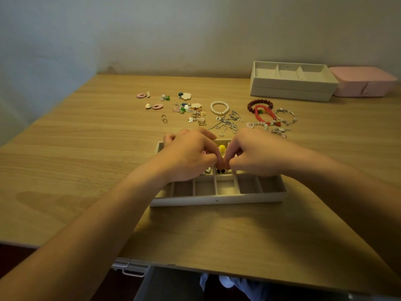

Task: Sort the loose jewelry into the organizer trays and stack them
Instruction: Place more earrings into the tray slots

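**While both hands meet over the near tray, most pieces wait beyond**

Because the compartmented tray sits close to the near edge of the tabletop, small pieces can be dropped into its cells with little reach. Its front row of cells shows nothing inside, while a yellow piece and a small dark piece lie in cells farther in. Over the tray's middle the left hand and right hand come together, fingers curled and tips almost touching, as one would to handle something tiny. Whether they pinch a piece between them I cannot tell, because the fingertips hide it.

Just beyond the tray lies the loose jewelry, seemingly grouped by kind to ease sorting. A tangle of silver chains is nearest, with earrings to the left, a pearl bracelet in the middle and red bead bracelets to the right. At the far right, near the wall, the stacked trays stand one on the other. The top one has wide cells, probably meant for bracelets, and a pink box sits just beside them.
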Demonstrator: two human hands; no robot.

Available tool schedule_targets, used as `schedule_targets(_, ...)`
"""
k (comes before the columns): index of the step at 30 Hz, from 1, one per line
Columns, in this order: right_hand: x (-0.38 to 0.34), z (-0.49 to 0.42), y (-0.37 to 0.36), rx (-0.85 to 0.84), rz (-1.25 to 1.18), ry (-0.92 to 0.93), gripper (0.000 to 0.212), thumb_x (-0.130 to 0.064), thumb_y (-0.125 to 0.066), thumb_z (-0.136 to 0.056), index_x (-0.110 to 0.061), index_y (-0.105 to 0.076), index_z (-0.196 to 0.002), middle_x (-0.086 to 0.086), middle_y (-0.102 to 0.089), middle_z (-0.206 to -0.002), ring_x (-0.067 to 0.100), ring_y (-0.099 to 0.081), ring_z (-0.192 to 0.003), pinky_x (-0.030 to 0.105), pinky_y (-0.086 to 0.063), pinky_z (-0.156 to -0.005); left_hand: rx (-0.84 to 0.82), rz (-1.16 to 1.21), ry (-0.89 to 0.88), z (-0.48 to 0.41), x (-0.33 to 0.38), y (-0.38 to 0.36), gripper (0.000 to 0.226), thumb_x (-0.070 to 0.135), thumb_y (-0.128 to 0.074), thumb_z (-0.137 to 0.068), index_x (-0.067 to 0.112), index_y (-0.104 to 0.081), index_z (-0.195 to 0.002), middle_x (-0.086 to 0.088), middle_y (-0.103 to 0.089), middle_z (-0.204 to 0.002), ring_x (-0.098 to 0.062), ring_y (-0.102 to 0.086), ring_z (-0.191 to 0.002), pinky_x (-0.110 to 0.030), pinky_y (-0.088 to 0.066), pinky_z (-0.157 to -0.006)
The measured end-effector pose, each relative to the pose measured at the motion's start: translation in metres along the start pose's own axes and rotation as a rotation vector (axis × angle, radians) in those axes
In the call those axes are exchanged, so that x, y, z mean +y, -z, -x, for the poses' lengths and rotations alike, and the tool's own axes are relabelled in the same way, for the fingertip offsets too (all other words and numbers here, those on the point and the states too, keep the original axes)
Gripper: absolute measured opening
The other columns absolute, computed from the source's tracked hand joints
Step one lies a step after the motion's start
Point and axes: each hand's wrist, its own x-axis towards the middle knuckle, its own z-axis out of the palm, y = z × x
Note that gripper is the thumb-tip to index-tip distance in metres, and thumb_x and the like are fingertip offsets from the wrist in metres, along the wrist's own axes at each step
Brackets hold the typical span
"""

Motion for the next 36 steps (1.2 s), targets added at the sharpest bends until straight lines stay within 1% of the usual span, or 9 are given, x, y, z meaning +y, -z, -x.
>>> schedule_targets(4,0.002,0.001,0.001,0.038,-0.038,-0.01,0.015,-0.024,-0.067,-0.086,-0.026,-0.083,-0.085,-0.005,-0.074,-0.08,0.013,-0.065,-0.078,0.042,-0.061,-0.073,-0.016,0.082,-0.014,-0.001,-0.002,0.001,0.033,0.031,-0.06,-0.088,0.052,-0.07,-0.065,0.024,-0.051,-0.133,-0.008,-0.04,-0.131,-0.043,-0.021,-0.109)
schedule_targets(7,0.003,0.0,0.003,0.092,-0.063,-0.012,0.015,-0.027,-0.068,-0.088,-0.025,-0.082,-0.085,-0.007,-0.073,-0.079,0.012,-0.065,-0.079,0.04,-0.061,-0.072,-0.015,0.276,-0.016,-0.002,-0.007,0.003,0.021,0.039,-0.058,-0.072,0.052,-0.074,-0.067,0.021,-0.055,-0.129,-0.007,-0.049,-0.126,-0.051,-0.033,-0.112)
schedule_targets(10,0.005,-0.004,0.006,0.117,-0.12,-0.016,0.014,-0.023,-0.066,-0.091,-0.023,-0.08,-0.087,-0.008,-0.07,-0.078,0.009,-0.063,-0.077,0.027,-0.058,-0.064,0.047,0.389,-0.002,-0.004,-0.009,0.01,0.021,0.024,-0.066,-0.083,0.037,-0.077,-0.071,0.012,-0.062,-0.125,-0.006,-0.053,-0.12,-0.034,-0.041,-0.105)
schedule_targets(13,0.005,-0.013,0.01,0.195,-0.251,-0.01,0.015,-0.019,-0.066,-0.092,-0.022,-0.078,-0.085,-0.008,-0.069,-0.08,0.007,-0.062,-0.076,0.022,-0.054,-0.061,0.111,0.418,0.04,-0.008,-0.014,0.017,0.021,0.012,-0.062,-0.091,0.025,-0.077,-0.084,0.006,-0.071,-0.108,-0.009,-0.064,-0.104,-0.013,-0.049,-0.077)
schedule_targets(17,0.009,-0.034,0.017,0.335,-0.417,-0.01,0.016,-0.02,-0.063,-0.096,-0.022,-0.076,-0.088,-0.008,-0.069,-0.092,0.006,-0.061,-0.09,0.026,-0.052,-0.076,0.222,0.447,0.12,-0.022,-0.029,0.029,0.02,0.011,-0.059,-0.092,0.025,-0.074,-0.091,0.009,-0.071,-0.1,-0.008,-0.064,-0.098,-0.027,-0.051,-0.083)
schedule_targets(23,0.017,-0.066,0.028,0.388,-0.619,-0.104,0.019,-0.02,-0.058,-0.1,-0.01,-0.073,-0.105,-0.006,-0.06,-0.085,0.006,-0.048,-0.069,0.021,-0.037,-0.057,0.335,0.426,0.265,-0.051,-0.065,0.038,0.019,0.008,-0.065,-0.092,0.027,-0.069,-0.089,0.007,-0.069,-0.098,-0.009,-0.064,-0.095,-0.023,-0.048,-0.076)
schedule_targets(28,0.019,-0.095,0.028,0.293,-0.571,-0.16,0.016,-0.021,-0.059,-0.101,-0.013,-0.072,-0.104,0.003,-0.065,-0.091,0.012,-0.052,-0.068,0.023,-0.045,-0.057,0.3,0.392,0.328,-0.074,-0.083,0.033,0.016,0.01,-0.072,-0.089,0.025,-0.068,-0.092,0.003,-0.07,-0.098,-0.012,-0.066,-0.095,-0.034,-0.056,-0.088)
schedule_targets(30,0.018,-0.106,0.026,0.266,-0.504,-0.152,0.013,-0.019,-0.061,-0.101,-0.016,-0.072,-0.103,0.001,-0.067,-0.094,0.013,-0.058,-0.076,0.023,-0.05,-0.06,0.24,0.38,0.319,-0.082,-0.083,0.032,0.012,0.014,-0.075,-0.088,0.024,-0.07,-0.093,0.002,-0.072,-0.097,-0.012,-0.066,-0.092,-0.033,-0.056,-0.085)
schedule_targets(36,0.011,-0.129,0.019,0.248,-0.375,-0.066,0.011,-0.015,-0.07,-0.095,-0.018,-0.074,-0.105,-0.001,-0.07,-0.103,0.013,-0.064,-0.097,0.028,-0.056,-0.081,0.276,0.318,0.297,-0.092,-0.089,0.024,0.011,0.02,-0.076,-0.087,0.029,-0.069,-0.09,0.005,-0.071,-0.094,-0.012,-0.066,-0.091,-0.037,-0.057,-0.086)
